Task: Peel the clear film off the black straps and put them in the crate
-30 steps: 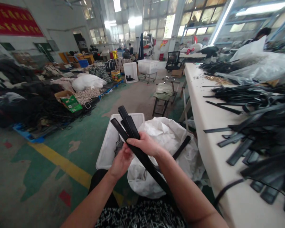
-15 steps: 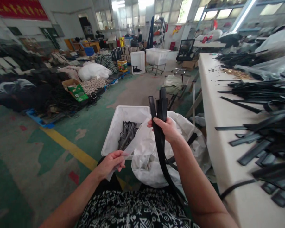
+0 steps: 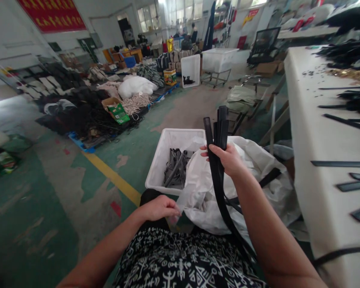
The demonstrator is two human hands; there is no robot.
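A bundle of black straps (image 3: 218, 170) is gripped in my right hand (image 3: 229, 159). Their upper ends stick up above the fist and their long tails hang down toward my lap. Low and to the left, my left hand (image 3: 162, 207) is closed on the edge of a clear plastic sheet (image 3: 184, 197), part of which hangs below the fingers. Between and beyond the hands lies a crumpled white sack (image 3: 204, 218), with more black strap across it. A white plastic bin (image 3: 156, 166) stands behind it, with grey and black strips (image 3: 175, 168) inside.
On my right a long cream-covered table (image 3: 303, 132) carries loose black straps (image 3: 355, 185) and small brass-coloured pieces (image 3: 348, 74). A metal-framed stool (image 3: 241, 96) stands ahead. Bags and rope lie on a blue pallet (image 3: 81, 142) at the left, beyond a yellow floor line (image 3: 114, 176).
My view has swung left, so everything sits further right. My left hand has lowered toward my lap, drawing the plastic sheet down. The right hand keeps the straps upright.
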